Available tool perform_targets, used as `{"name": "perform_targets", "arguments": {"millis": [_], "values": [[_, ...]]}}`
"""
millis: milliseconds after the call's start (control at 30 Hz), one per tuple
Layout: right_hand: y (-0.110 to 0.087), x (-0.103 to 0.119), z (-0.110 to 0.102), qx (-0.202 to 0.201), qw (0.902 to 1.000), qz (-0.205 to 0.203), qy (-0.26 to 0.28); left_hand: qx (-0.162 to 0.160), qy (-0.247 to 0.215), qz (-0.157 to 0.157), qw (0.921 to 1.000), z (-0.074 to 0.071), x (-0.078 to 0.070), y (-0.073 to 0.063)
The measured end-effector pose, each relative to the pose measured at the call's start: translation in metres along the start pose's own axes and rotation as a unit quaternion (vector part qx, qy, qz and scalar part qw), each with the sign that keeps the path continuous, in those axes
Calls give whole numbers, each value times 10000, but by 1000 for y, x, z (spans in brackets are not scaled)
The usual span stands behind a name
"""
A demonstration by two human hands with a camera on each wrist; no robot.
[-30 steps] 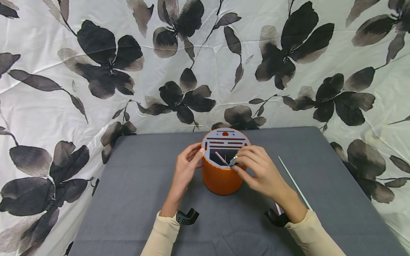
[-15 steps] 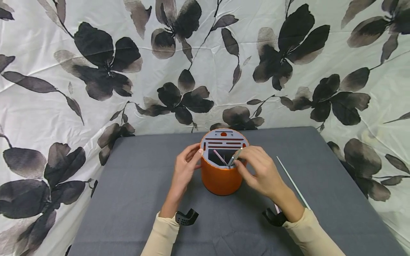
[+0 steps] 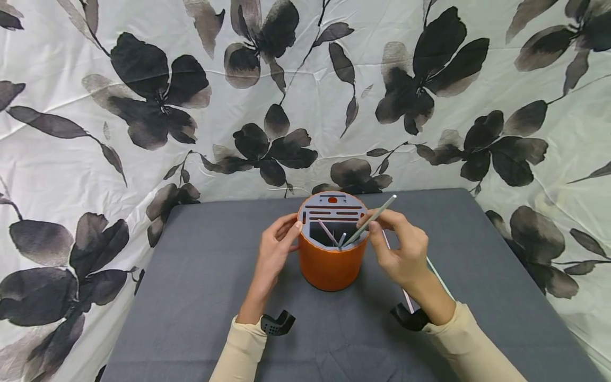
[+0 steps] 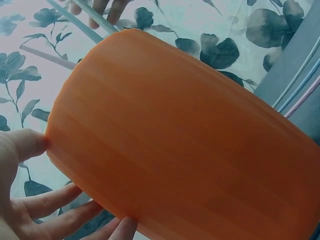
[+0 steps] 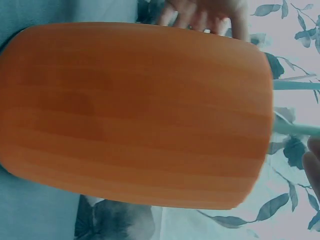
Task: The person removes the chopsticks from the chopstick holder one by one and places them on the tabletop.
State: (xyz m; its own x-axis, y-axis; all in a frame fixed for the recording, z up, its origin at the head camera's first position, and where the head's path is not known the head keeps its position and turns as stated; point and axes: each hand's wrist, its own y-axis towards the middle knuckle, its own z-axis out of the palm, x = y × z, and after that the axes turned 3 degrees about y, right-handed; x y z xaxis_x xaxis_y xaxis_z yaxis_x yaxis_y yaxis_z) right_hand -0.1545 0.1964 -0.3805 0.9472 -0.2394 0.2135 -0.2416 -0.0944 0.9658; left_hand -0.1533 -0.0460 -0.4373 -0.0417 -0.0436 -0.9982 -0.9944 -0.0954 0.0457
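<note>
Moved up and rightward since earlier: green stick (image 3: 382, 209), pinched in right hand (image 3: 403, 246); likely light, stiff, best gripped mid-length. Clasped by left hand (image 3: 278, 242): cup (image 3: 329, 270).

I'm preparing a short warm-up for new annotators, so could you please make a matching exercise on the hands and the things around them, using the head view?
Column one
1. Container
2. Left hand
3. Right hand
4. Tabletop

Column two
A. Grey
B. At the pale green stick
C. Orange
D. Against the container's side

Right pairs: 1-C, 2-D, 3-B, 4-A
</note>
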Motion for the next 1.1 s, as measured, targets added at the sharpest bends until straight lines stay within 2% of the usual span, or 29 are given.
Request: {"name": "perform_targets", "arguments": {"millis": [400, 700, 900, 967, 1100], "values": [[17, 4, -3, -537, 9959, 261, 673, 8, -17, 3, 10000, -1, -2, 1], [31, 15, -8, -1093, 9856, 171, 1279, -10, 4, -15, 10000, -3, -1, 1], [42, 24, -16, -1559, 9743, 166, 1619, -30, -30, -19, 10000, -3, 0, 1], [44, 26, -20, -1650, 9721, 187, 1657, -14, -25, -19, 10000, -2, -1, 1], [45, 26, -31, -1620, 9767, 361, 1362, 14, -16, -35, 10000, -1, -2, 1]]}}
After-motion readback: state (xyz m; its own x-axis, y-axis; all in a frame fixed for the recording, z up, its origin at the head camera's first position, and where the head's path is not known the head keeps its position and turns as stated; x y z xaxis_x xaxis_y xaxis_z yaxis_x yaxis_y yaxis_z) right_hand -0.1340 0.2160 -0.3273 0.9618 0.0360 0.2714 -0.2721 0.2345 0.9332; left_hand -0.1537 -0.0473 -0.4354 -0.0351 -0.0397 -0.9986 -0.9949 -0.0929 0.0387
